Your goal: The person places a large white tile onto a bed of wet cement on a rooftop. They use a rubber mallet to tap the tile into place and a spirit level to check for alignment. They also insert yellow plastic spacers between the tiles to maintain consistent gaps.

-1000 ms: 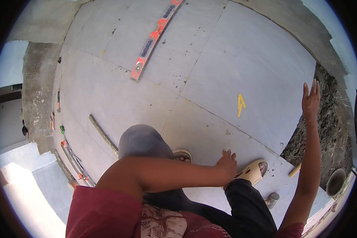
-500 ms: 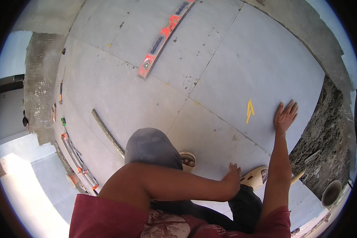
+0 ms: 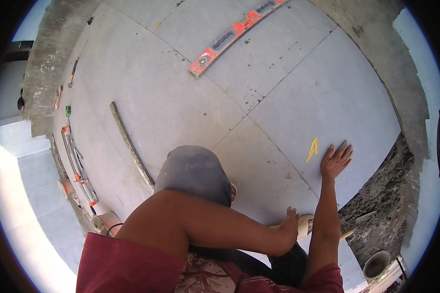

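My right hand lies flat on a large grey floor tile, its fingers spread and nothing under them that I can see. Just left of it lie a few thin yellow strips. My left arm crosses in front of my raised knee. The left hand hangs beside my other leg, close to my sandal. Its few visible fingertips are apart and hold nothing I can see; the palm is turned out of view.
A red spirit level lies across the tiles ahead. To the left are a long narrow bar, a hammer, a green tape measure and a manual tile cutter. Rough mortar and a round bucket are at right.
My right hand has slid left across the tile, nearer the yellow strips and away from the mortar edge. My view has turned a little; the left hand stays by my leg.
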{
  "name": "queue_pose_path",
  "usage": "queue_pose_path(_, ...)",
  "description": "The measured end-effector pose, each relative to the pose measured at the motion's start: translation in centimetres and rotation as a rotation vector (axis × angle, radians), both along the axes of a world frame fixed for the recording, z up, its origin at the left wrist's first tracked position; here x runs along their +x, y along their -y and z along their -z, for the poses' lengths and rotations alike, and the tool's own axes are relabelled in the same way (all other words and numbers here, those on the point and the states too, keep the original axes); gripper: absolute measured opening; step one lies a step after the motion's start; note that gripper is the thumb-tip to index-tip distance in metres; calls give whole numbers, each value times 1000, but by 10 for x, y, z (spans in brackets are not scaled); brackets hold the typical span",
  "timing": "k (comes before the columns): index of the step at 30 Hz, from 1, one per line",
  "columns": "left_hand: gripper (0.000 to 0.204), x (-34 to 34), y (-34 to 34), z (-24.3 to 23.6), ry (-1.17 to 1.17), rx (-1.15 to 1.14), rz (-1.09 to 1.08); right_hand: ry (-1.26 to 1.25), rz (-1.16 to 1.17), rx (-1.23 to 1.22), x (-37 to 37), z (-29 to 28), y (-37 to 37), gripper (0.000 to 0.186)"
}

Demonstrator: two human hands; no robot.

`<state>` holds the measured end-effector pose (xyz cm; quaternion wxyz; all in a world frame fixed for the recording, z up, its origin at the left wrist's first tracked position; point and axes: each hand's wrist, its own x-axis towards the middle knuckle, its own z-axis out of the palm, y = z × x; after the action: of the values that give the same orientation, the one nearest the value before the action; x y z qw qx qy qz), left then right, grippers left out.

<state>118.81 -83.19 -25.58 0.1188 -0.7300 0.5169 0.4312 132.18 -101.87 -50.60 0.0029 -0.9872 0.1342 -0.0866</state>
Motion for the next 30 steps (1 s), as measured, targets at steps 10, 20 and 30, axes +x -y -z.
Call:
queue_pose_path(10, 70, -25, 6, -26, -55, -68, -4, -232, -842, 287, 37, -71, -209, 44)
queue_pose_path(20, 68, -31, -11, -53, -18, -154, -189, -489, -909, 90, 50, -84, -268, 62)
queue_pose_path(30, 73, -25, 2, -43, -148, -283, -214, -510, -1028, 108, 53, -86, -264, 60)
